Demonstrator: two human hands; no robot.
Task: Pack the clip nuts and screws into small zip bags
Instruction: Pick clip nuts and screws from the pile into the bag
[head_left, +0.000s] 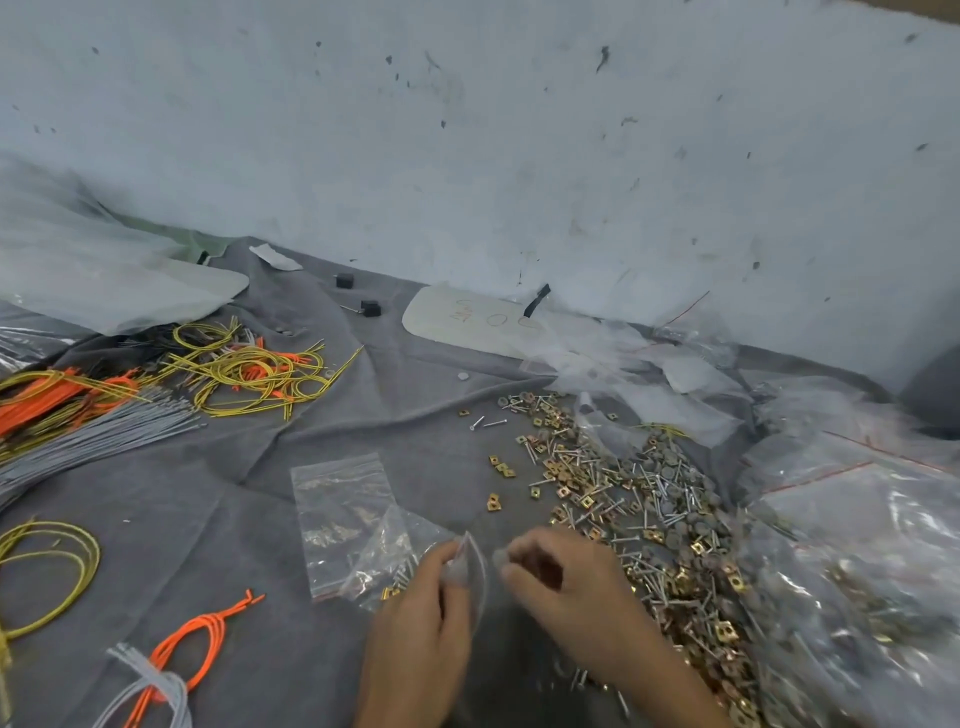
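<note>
A small clear zip bag (475, 569) is held up between my two hands near the bottom centre. My left hand (421, 629) pinches its left edge. My right hand (566, 592) pinches the other side with curled fingers. A loose heap of gold clip nuts and silver screws (623, 499) spreads over the grey cloth to the right of my hands. Two small zip bags (353, 525) with clip nuts and screws in them lie just left of my left hand.
Big clear bags of hardware (852, 582) fill the right side. Yellow, orange and grey cable bundles (156, 384) lie at the left. More cable loops (171, 660) sit at the bottom left. Crumpled plastic (639, 364) and a blue sheet (467, 130) rise behind.
</note>
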